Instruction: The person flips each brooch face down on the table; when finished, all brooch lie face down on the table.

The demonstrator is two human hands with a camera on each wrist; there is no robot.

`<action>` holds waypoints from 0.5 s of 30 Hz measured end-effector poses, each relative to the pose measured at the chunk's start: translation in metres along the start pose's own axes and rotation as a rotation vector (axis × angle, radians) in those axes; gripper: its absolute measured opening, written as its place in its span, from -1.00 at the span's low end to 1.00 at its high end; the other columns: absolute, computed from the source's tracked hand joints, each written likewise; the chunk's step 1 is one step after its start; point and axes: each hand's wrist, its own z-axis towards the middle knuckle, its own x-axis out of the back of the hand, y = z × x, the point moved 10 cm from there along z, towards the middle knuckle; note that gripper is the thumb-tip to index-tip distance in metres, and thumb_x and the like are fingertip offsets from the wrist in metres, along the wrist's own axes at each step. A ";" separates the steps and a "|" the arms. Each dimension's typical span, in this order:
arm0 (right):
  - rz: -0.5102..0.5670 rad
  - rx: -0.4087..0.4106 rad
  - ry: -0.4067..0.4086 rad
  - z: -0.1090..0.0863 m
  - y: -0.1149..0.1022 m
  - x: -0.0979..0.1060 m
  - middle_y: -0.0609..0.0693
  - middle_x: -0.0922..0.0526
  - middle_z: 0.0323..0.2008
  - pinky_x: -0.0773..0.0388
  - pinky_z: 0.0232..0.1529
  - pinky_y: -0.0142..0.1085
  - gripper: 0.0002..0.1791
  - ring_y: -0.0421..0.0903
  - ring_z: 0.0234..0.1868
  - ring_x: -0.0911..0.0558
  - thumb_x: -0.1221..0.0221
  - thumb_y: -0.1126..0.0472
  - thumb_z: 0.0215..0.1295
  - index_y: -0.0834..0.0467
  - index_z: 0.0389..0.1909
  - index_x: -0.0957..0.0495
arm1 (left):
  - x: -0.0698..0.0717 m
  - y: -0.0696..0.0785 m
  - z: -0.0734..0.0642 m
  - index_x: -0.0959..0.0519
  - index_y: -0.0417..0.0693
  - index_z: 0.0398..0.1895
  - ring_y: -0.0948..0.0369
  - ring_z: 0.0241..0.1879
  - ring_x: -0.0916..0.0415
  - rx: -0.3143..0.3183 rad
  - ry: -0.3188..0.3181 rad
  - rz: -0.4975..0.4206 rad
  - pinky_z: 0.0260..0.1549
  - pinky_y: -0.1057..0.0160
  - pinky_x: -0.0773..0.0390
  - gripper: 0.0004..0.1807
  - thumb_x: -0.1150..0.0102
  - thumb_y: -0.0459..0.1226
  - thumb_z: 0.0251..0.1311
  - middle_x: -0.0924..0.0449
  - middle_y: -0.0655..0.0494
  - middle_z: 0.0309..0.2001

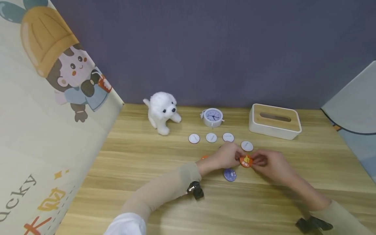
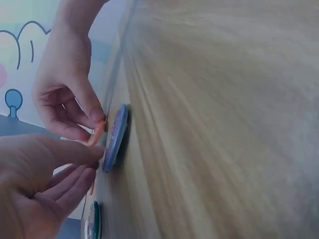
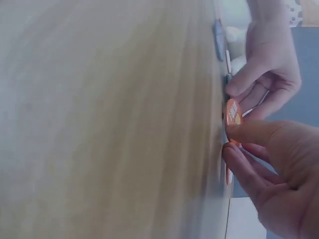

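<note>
Between my two hands is an orange round badge point(image 1: 246, 161) with a yellow figure and white lettering, raised off the table at a tilt. My right hand point(image 1: 273, 164) pinches its right edge, thumb on the printed face in the right wrist view. From the other side my left hand point(image 1: 226, 156) pinches the left edge; its fingertips are partly hidden. Just below the hands a purple-blue badge point(image 1: 230, 175) lies on the table. Another orange badge point(image 1: 204, 157) peeks out behind my left wrist. A green-rimmed badge point(image 2: 94, 221) shows beside my left hand in the left wrist view.
Beyond the hands lie several white-backed badges point(image 1: 211, 137). Farther back stand a white plush dog point(image 1: 162, 112), a white alarm clock point(image 1: 212, 117) and a tissue box point(image 1: 275, 121) with a wooden lid. A dark panel point(image 1: 205, 52) closes off the wooden table point(image 1: 141, 153).
</note>
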 end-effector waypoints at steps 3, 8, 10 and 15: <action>0.084 -0.019 -0.018 0.000 -0.001 -0.002 0.02 -0.84 -0.23 -0.79 -0.25 -0.46 -0.73 -0.26 -0.27 -0.82 -0.54 0.41 0.11 0.16 -0.18 -0.74 | 0.004 0.003 0.001 -0.84 -0.01 -0.06 0.39 -0.27 -0.72 -0.024 0.035 0.083 -0.31 0.71 -0.47 -0.75 -0.50 -0.35 0.18 -0.87 0.19 -0.20; 0.236 0.005 -0.004 0.001 -0.006 -0.002 0.15 -0.83 -0.16 -0.80 -0.18 -0.42 -0.73 -0.29 -0.21 -0.81 -0.50 0.47 0.15 0.24 -0.12 -0.76 | 0.010 0.005 0.003 -0.85 0.09 -0.06 0.44 -0.15 -0.75 -0.029 0.097 0.129 -0.13 0.72 -0.53 -0.81 -0.49 -0.24 0.27 -0.87 0.24 -0.10; 0.273 0.026 0.003 0.002 -0.008 0.000 0.20 -0.82 -0.15 -0.80 -0.17 -0.41 -0.71 -0.29 -0.20 -0.81 -0.48 0.52 0.14 0.28 -0.11 -0.76 | 0.014 0.002 0.003 -0.85 0.05 -0.06 0.43 -0.16 -0.78 -0.018 0.117 0.087 -0.14 0.73 -0.55 -0.82 -0.47 -0.27 0.30 -0.87 0.21 -0.11; 0.295 0.072 0.018 0.003 -0.015 0.007 0.22 -0.81 -0.15 -0.80 -0.15 -0.41 -0.70 -0.33 -0.17 -0.81 -0.48 0.55 0.12 0.28 -0.12 -0.75 | 0.020 -0.007 0.002 -0.83 -0.09 -0.06 0.38 -0.22 -0.81 0.046 0.150 -0.051 -0.22 0.72 -0.59 -0.82 -0.45 -0.33 0.30 -0.88 0.10 -0.15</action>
